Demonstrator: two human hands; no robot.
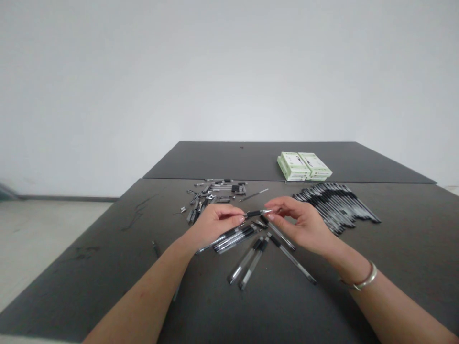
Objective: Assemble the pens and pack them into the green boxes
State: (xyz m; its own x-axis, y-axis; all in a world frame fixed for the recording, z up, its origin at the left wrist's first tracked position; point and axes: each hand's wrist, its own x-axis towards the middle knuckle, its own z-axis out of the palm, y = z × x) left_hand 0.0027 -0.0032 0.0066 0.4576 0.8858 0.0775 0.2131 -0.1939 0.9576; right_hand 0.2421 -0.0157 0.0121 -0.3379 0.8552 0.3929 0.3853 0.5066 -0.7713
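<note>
Between my two hands is a pen with a black grip and a pale pointed tip, held nearly level above the table. My left hand is closed round its barrel end, which the fingers hide. The thumb and forefinger of my right hand pinch the tip end. Below the hands lie several loose clear pen barrels with black grips, some bunched together. Two more pen barrels point toward me, and another pen barrel slants to the right.
Behind my left hand is a jumble of pen parts. A wide row of pens lies to the right of my right hand. Stacked green and white boxes stand farther back on the dark table. A pale wall rises behind.
</note>
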